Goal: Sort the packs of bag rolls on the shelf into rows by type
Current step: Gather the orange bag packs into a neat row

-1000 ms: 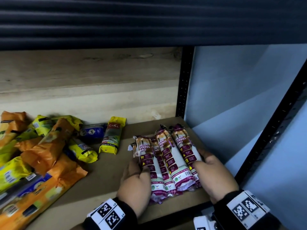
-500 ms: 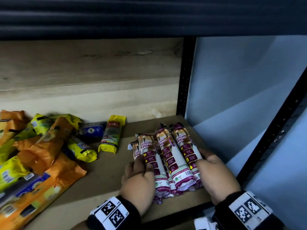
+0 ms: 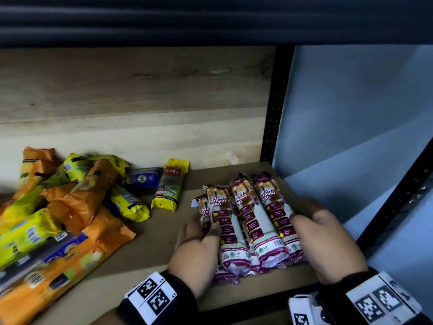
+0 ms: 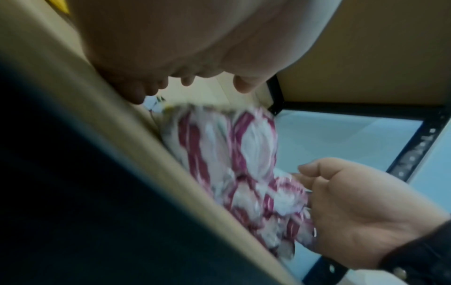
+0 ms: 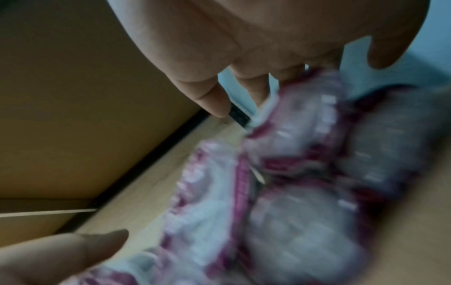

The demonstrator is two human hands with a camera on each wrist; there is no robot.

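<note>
Several purple-and-white drawstring bag packs [image 3: 253,221] lie side by side and stacked at the right end of the shelf board [image 3: 150,249]. My left hand [image 3: 201,228] grips the stack's left side, thumb on the leftmost pack. On the opposite side my right hand [image 3: 304,212] grips the stack, thumb on the rightmost pack. The left wrist view shows the packs [image 4: 244,154] blurred between the left hand [image 4: 195,81] and the right hand [image 4: 341,202]. In the right wrist view the right hand's fingers [image 5: 244,86] reach along the blurred packs [image 5: 292,192].
A mixed heap of orange packs [image 3: 77,202] and yellow packs [image 3: 25,233] fills the shelf's left part. A blue pack [image 3: 143,180] and a lone yellow pack [image 3: 171,184] lie near the wooden back wall. A black upright [image 3: 274,113] stands just behind the stack.
Both hands have stayed on the purple-and-white stack. The left hand has slid slightly forward along the leftmost pack, and the packs sit a little tighter together.
</note>
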